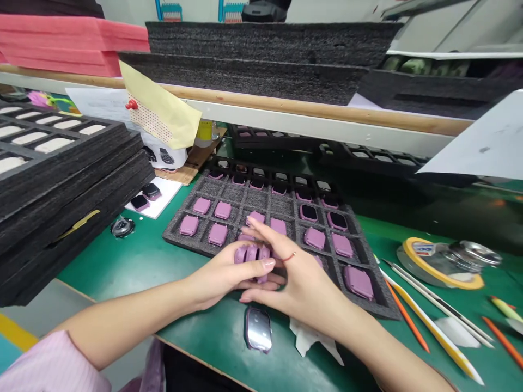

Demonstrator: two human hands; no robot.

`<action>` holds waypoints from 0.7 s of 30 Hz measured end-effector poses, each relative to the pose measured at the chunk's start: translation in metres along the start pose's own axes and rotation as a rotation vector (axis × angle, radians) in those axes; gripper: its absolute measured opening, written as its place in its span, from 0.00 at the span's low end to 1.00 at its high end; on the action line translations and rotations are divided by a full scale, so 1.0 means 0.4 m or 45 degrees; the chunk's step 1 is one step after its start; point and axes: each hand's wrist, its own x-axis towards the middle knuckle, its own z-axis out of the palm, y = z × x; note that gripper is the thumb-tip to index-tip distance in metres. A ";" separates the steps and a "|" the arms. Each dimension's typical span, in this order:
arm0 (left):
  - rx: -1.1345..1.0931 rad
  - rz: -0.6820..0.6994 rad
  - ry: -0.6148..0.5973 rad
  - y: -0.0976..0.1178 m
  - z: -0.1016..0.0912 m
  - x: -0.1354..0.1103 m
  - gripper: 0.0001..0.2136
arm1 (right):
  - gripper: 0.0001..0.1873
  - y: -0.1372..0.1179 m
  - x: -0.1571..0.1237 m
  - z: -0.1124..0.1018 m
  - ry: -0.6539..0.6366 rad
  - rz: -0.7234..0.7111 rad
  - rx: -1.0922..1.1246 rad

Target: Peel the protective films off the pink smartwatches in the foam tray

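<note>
My left hand [224, 273] is closed around a few purple watch cases [251, 255], held side by side just above the front edge of a black foam tray [281, 206]. My right hand [295, 272] lies over the cases, fingers stretched out and touching them, a thin red ring on one finger. The tray's pockets hold several more purple cases, some face down, a few showing dark screens. One watch body [258, 329] with a shiny screen lies on the green mat in front of my hands, next to a scrap of white film [314, 338].
A tall stack of black foam trays [61, 179] stands at the left. Two dark watch bodies [145, 197] rest on a white card. Tape roll [442, 264], a metal dish [474, 255], sticks and pencils [429, 313] lie at the right. Foam sheets fill the shelf above.
</note>
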 end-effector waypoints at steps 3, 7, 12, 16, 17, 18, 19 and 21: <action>-0.048 0.029 -0.043 -0.003 0.000 -0.001 0.16 | 0.56 0.024 -0.002 0.033 -0.038 0.083 0.291; -0.276 -0.038 -0.267 0.003 -0.008 -0.004 0.16 | 0.54 0.017 -0.009 0.021 -0.045 0.126 0.419; -0.149 0.027 -0.195 0.007 -0.004 -0.007 0.19 | 0.54 0.007 -0.003 -0.003 -0.012 0.006 0.382; -0.010 0.062 -0.119 0.010 0.005 -0.005 0.26 | 0.55 0.011 0.002 -0.002 -0.006 -0.040 0.341; 0.006 0.064 -0.111 0.011 0.005 -0.003 0.27 | 0.54 0.012 0.002 -0.002 -0.011 -0.041 0.346; 0.015 0.069 -0.100 0.011 0.005 -0.002 0.28 | 0.54 0.013 0.003 -0.002 -0.014 -0.043 0.356; 0.021 0.076 -0.085 0.010 0.004 0.000 0.29 | 0.54 0.014 0.003 -0.002 -0.015 -0.046 0.366; 0.033 0.091 -0.069 0.006 0.001 0.002 0.28 | 0.54 0.014 0.003 -0.004 -0.011 -0.050 0.380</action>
